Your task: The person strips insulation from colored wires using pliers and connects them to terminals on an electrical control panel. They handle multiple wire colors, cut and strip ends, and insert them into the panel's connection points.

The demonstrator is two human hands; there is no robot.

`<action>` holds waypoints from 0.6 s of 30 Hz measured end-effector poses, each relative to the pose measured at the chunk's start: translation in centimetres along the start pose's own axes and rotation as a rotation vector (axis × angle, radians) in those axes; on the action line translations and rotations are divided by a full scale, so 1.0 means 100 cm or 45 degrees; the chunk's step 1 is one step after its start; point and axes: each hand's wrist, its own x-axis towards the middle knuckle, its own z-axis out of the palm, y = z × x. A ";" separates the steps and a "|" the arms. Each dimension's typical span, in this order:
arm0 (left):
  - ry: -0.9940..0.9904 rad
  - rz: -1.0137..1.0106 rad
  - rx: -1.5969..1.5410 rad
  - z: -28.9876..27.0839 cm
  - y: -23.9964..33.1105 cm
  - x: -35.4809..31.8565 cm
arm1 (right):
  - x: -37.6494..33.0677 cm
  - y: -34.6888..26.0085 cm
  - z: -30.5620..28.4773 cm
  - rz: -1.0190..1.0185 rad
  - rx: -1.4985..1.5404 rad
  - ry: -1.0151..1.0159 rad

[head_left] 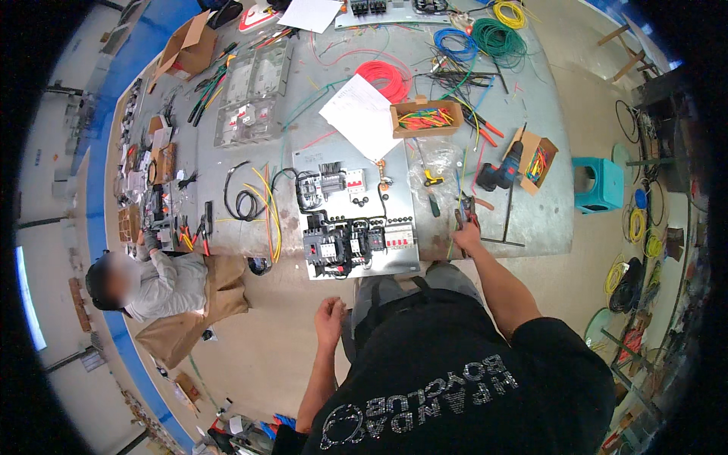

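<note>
Bare bench (546, 220) lies right of the right hand (468, 235); a drill (500, 173), a metal rod (508, 216) and loose wires (462, 174) crowd ahead.

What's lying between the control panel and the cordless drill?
Head view: a clear plastic bag with a yellow-handled tool lies between the panel and the drill.

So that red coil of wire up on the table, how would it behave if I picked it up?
The red wire coil would probably sag and flop, since it lies in loose thin loops. No tie shows, so loops may spill apart. It looks light, and neighbouring wires might snag.
</note>
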 end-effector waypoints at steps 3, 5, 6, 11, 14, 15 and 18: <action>0.014 0.192 0.112 -0.011 0.036 0.076 | -0.039 -0.041 -0.043 -0.008 0.051 -0.128; 0.048 0.403 0.293 -0.014 0.074 0.135 | -0.060 -0.045 -0.050 -0.081 0.097 -0.047; 0.089 0.501 0.351 -0.013 0.094 0.168 | -0.070 -0.052 -0.053 0.010 0.109 -0.116; 0.114 0.761 0.519 0.003 0.153 0.357 | -0.133 -0.074 -0.051 0.173 0.405 -0.213; 0.228 0.810 0.786 0.020 0.172 0.445 | -0.176 -0.086 -0.048 0.198 0.567 -0.191; 0.258 0.799 0.861 0.025 0.174 0.471 | -0.192 -0.103 -0.052 0.268 0.432 -0.160; 0.279 0.764 1.045 0.043 0.177 0.526 | -0.232 -0.124 -0.047 0.386 0.473 -0.049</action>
